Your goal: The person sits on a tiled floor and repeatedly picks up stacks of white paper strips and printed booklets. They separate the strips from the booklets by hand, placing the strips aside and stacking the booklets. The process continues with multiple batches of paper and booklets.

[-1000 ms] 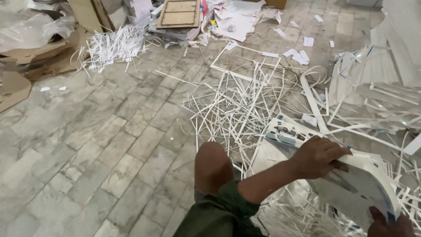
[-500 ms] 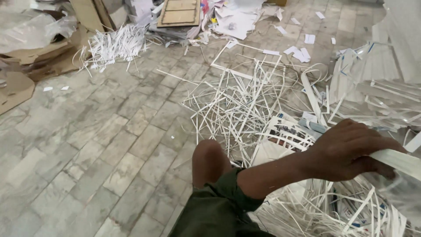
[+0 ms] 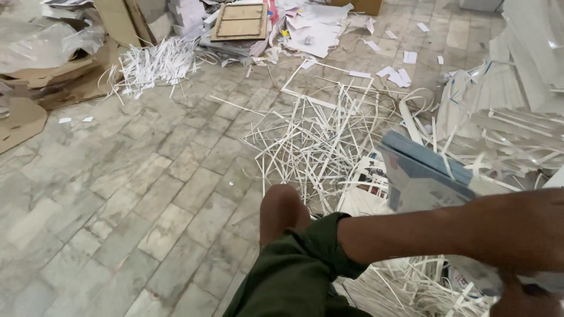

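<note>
From the head camera, a grey-blue booklet stack [image 3: 420,173] is seen raised above the white paper strips [image 3: 320,138] littering the tiled floor [image 3: 135,176]. The left forearm [image 3: 446,232] crosses below it. The hands are blurred or cut off, so neither grip can be told. The stack is judged light but floppy and slippery; it is best taken along its spine edge.

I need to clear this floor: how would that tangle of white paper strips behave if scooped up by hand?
The paper strips look thin and curling, so probably floppy and very light. They cross and interlock, so likely lifting in clumps, with loose ones trailing or dropping.
</note>
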